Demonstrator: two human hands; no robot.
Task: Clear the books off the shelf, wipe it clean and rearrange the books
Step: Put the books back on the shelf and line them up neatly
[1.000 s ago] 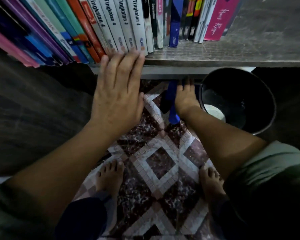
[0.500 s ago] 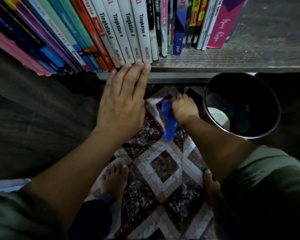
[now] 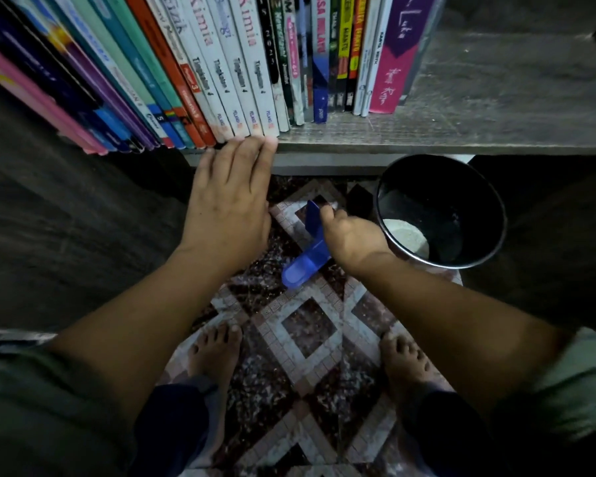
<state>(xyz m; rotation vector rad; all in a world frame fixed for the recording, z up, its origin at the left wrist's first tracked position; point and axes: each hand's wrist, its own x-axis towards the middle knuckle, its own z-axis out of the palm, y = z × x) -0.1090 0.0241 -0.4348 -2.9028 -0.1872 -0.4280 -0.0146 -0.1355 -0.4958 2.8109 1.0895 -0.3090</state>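
Nudging white books (image 3: 241,80) flush on the shelf (image 3: 461,132)
Left hand (image 3: 226,208) flat, fingers (image 3: 252,156) together on spines at 12 o'clock, push evenly; right hand (image 3: 353,235) grips blue plastic piece (image 3: 305,266).

The books (image 3: 221,80) are being kept in a leaning row on the shelf (image 3: 461,132), from its left end past its middle, with their lower ends at its front edge. The left grip (image 3: 227,208) is being laid flat at that front edge, fingertips at the books' lower ends. Below the shelf, toward its right, the bucket (image 3: 496,208) is being stood on the floor (image 3: 310,325). The right grip (image 3: 353,235) is being held between the left grip and the bucket, just beside its rim, with a plastic piece (image 3: 303,266) being gripped in it.
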